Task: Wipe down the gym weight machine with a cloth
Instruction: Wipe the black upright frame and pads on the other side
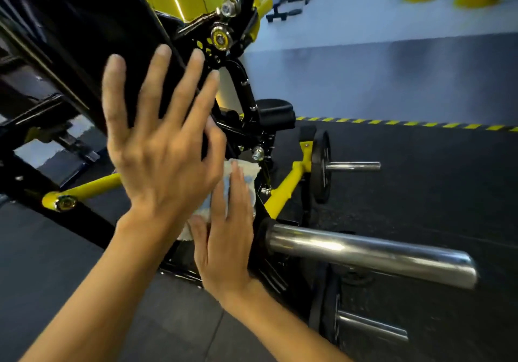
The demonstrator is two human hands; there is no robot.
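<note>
The weight machine (241, 103) stands on dark rubber floor (420, 193) edged with hazard tape (392, 122). The left hand (157, 148) is spread flat with straight fingers; the right hand (224, 235) presses the cloth (249, 176) with straight fingers.

The left hand (157, 148) hides part of the cloth (241, 176); the machine's black pad (84, 39) is cut off.

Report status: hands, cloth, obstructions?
Left hand open, flat on black machine frame. Right hand pressing white cloth flat. Chrome weight peg close alongside.
</note>
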